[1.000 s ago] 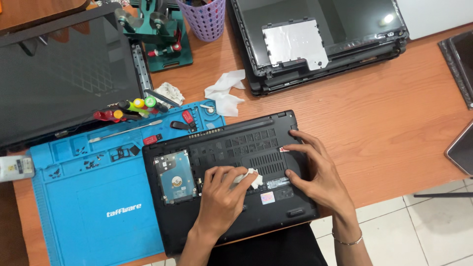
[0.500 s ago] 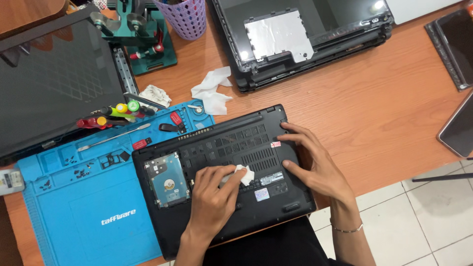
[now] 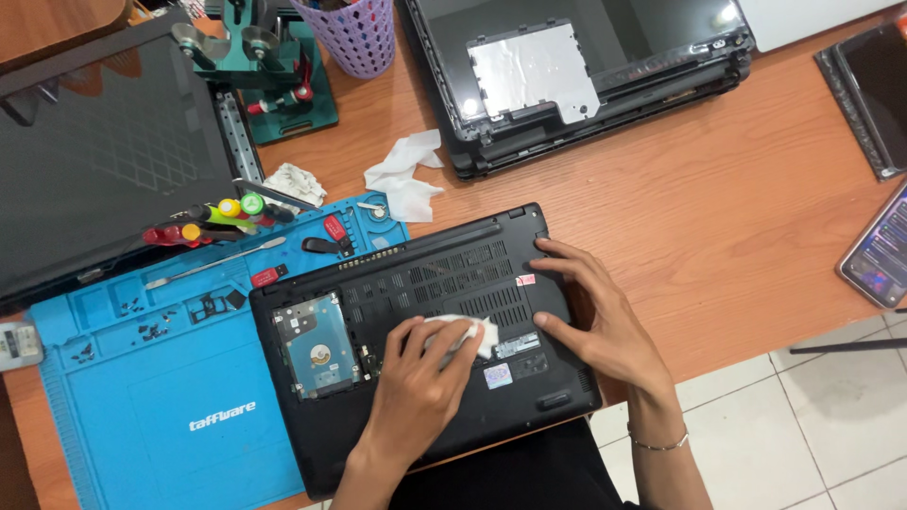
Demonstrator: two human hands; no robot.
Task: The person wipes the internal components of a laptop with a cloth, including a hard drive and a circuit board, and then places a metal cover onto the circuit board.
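Black laptop turned bottom-up lies on the wooden desk, its left part overlapping the blue silicone repair mat, front edge hanging over the desk edge toward the person. Open bay on the laptop's left shows a silver-blue hard drive. Left hand lies palm down on the middle of the laptop base, fingers close together and curled over a small white wipe, pressing it onto the vent grille area. Right hand rests on the laptop's right edge, fingers spread wide, fingertips on the casing, thumb near a small label; thin bracelet on that wrist. Right hand holds nothing, just flat on the casing.

Around: crumpled white tissue on the desk just beyond the mat's far corner. Several screwdrivers with red, yellow and green handles lie at the mat's far edge, next to a metal pry tool. Large dark laptop lid at far left. Green metal vise stand and a purple mesh cup at the far side. Second opened black laptop with a silver foil plate far centre. Smartphone with lit screen at the right edge.
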